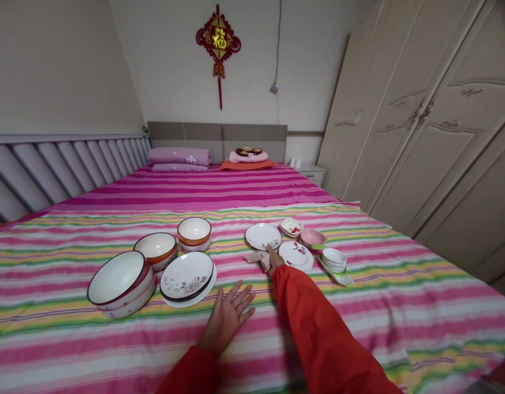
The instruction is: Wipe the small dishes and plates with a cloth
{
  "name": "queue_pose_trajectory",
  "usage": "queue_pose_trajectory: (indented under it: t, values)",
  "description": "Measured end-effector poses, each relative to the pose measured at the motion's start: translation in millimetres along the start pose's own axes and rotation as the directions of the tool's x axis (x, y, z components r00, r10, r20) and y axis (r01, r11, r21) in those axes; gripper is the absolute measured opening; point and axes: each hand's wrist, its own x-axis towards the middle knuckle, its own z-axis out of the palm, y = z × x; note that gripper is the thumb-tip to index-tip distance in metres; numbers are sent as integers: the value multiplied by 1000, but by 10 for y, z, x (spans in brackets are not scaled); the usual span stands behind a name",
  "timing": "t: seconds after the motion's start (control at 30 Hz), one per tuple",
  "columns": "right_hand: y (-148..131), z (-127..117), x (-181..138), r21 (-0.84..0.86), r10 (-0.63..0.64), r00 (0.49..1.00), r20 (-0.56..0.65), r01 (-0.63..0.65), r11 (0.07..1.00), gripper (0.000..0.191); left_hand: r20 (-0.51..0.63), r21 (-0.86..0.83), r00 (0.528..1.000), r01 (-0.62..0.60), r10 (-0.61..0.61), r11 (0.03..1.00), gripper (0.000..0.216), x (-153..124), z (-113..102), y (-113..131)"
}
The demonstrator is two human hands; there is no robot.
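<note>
My left hand (228,314) lies flat and open on the striped bedspread (359,306), fingers spread, just right of a black-rimmed plate (187,276). My right hand (273,259), in a red sleeve, reaches forward and grips a crumpled pale cloth (256,257). The cloth lies between two small white plates, one behind it (263,236) and one to its right with red flowers (296,255).
On the left stand a big red-rimmed bowl (120,282) and two orange-rimmed bowls (157,249) (194,232). To the right are a pink bowl (312,237), a small patterned dish (292,226) and stacked white dishes (333,259). Pillows (179,157) lie at the headboard; a wardrobe (420,120) stands right.
</note>
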Motion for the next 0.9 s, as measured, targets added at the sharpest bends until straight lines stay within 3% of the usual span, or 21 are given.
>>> queue_pose_trajectory:
  t: [0.13, 0.3, 0.47, 0.63, 0.9]
  values:
    - [-4, -32, -344, 10, 49, 997, 64, -49, 999, 26, -19, 21, 1000, 0, 1, 1000, 56, -28, 65, 10]
    - [166, -226, -1031, 16, 36, 994, 101, -38, 999, 28, -43, 38, 999, -17, 19, 999, 57, -33, 74, 13]
    - [364, -484, -1540, -218, -287, 946, 152, 315, 924, 30, -47, 84, 998, -32, 36, 996, 55, -38, 77, 13]
    - [398, -561, -1650, -391, -380, 889, 255, 455, 800, 29, -57, 96, 997, -52, 58, 994, 52, -87, 97, -2]
    - [456, -585, -1589, -442, -403, 878, 260, 479, 758, 28, -104, 60, 992, -63, 69, 996, 47, -331, -116, -69]
